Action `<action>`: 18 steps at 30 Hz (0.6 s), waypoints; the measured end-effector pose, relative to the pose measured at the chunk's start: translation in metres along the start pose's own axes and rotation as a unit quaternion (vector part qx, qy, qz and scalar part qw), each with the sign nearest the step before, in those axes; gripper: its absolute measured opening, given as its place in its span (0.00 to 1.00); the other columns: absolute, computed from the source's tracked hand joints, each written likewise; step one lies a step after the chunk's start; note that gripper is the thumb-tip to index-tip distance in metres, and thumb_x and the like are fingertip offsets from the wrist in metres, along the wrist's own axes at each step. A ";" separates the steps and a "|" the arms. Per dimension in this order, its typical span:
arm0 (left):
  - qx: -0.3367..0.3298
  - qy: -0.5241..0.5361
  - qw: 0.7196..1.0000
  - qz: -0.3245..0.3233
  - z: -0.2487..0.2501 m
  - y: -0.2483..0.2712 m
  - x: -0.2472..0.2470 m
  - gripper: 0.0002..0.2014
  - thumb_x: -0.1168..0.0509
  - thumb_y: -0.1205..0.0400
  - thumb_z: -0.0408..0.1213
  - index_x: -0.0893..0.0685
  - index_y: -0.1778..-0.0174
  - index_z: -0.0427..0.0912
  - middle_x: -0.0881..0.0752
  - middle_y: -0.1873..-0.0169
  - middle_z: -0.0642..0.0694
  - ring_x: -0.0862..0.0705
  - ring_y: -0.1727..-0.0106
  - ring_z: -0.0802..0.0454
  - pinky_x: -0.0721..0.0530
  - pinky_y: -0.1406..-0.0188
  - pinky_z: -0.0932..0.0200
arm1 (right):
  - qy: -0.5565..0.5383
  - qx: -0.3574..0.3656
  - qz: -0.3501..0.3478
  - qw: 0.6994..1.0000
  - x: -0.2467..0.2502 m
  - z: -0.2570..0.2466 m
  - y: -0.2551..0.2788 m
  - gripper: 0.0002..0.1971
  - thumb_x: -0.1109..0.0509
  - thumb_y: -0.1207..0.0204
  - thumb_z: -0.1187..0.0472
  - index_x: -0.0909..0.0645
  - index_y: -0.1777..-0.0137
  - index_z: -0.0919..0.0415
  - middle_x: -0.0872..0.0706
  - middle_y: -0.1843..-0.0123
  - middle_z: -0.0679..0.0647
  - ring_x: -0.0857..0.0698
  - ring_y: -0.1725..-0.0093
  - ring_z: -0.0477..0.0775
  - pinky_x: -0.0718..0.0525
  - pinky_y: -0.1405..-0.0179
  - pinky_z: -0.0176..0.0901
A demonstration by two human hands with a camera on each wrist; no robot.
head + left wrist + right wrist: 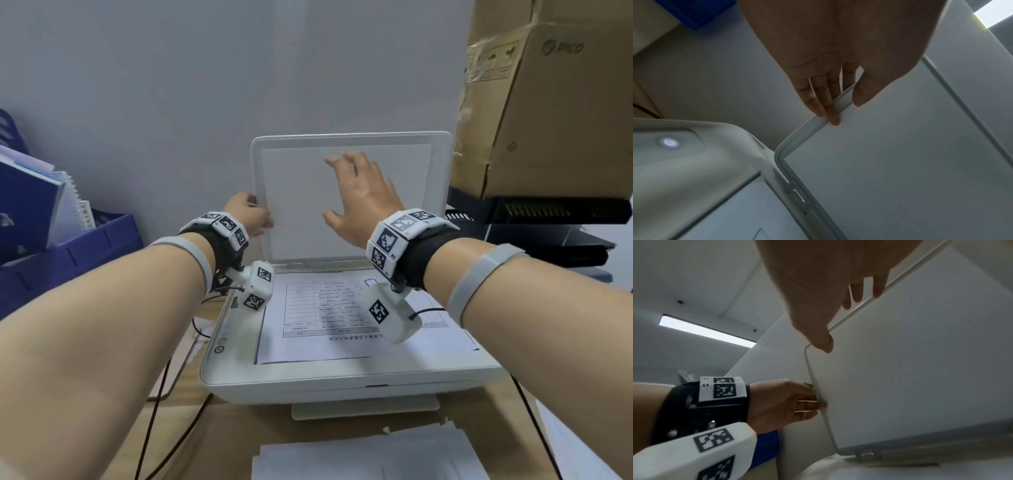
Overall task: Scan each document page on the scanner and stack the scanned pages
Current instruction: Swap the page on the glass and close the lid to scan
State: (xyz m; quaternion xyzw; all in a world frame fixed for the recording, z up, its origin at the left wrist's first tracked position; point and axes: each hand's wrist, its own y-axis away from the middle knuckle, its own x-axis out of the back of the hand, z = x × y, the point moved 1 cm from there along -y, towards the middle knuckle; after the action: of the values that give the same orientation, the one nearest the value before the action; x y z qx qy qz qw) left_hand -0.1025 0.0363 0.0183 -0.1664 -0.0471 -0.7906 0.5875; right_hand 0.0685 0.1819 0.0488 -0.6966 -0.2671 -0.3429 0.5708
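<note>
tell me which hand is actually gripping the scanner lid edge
The left hand: it pinches the left edge of the raised scanner lid between thumb and fingers. The right hand is spread open in front of the lid's white underside, gripping nothing.

Soft, even room light is filling my head view, which is bending outward at its edges. A ceiling strip lamp [708,331] is glowing bright in my right wrist view, leaving my right hand [818,280] dim and backlit. My left hand [838,48] is looking dark, and the scanner [694,162] beneath it is smearing with blur.
</note>
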 end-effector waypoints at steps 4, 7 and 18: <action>-0.027 0.024 0.999 -0.012 0.001 0.026 0.013 0.13 0.39 0.21 0.22 0.19 0.41 0.28 0.13 0.63 0.35 0.12 0.64 0.45 0.13 0.60 0.56 | 0.078 -0.018 0.039 0.996 0.018 -0.011 0.000 0.45 0.28 0.27 0.40 0.46 0.15 0.51 0.44 0.14 0.60 0.49 0.13 0.62 0.51 0.15 0.65; -0.039 0.014 0.998 -0.047 -0.004 0.054 0.021 0.10 0.39 0.18 0.25 0.15 0.44 0.31 0.11 0.58 0.36 0.11 0.63 0.48 0.13 0.55 0.56 | 0.100 -0.033 -0.001 0.994 0.029 -0.017 0.010 0.35 0.32 0.25 0.34 0.33 0.22 0.48 0.26 0.25 0.57 0.29 0.23 0.62 0.48 0.17 0.68; 0.027 -0.200 0.979 -0.021 -0.060 0.150 0.049 0.21 0.44 0.18 0.23 0.15 0.35 0.44 0.15 0.38 0.42 0.14 0.48 0.46 0.20 0.56 0.67 | 0.115 0.027 -0.183 0.976 0.022 -0.043 0.101 0.29 0.45 0.23 0.27 0.17 0.47 0.50 0.15 0.47 0.53 0.17 0.48 0.60 0.19 0.50 0.49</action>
State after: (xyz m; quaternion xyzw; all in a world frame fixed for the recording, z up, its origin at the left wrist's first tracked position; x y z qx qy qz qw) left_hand 0.0139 -0.0702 -0.0410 -0.3045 -0.1887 -0.7516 0.5538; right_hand 0.1521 0.1190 0.0087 -0.5760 -0.3324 -0.5118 0.5438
